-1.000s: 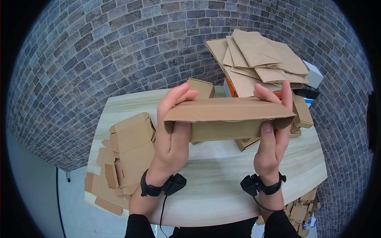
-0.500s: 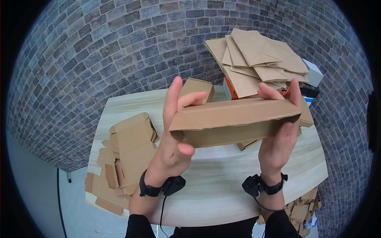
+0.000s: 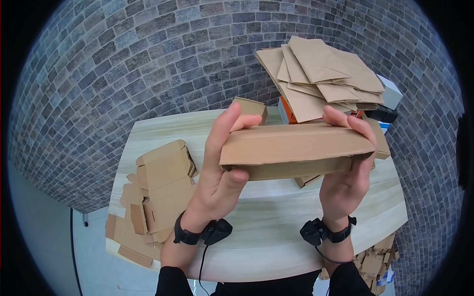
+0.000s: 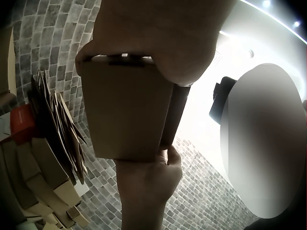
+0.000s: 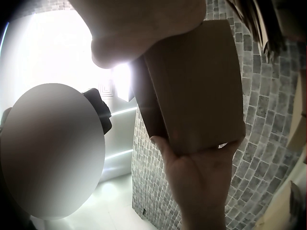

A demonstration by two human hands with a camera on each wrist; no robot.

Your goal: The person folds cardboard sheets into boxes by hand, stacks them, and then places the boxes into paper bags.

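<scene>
One cardboard box, long axis crosswise, near side open, left hand and right hand holding ends

The table carries flattened cardboard (rather untidy) and boxes.

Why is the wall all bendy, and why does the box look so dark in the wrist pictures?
Head view: the brick wall curves and the corners go black, probably from a very wide lens; left wrist view: white glare at the right, box in shadow; right wrist view: glare at the upper left, box dim too; both wrist views: a smooth, blurry oval hides part.
</scene>
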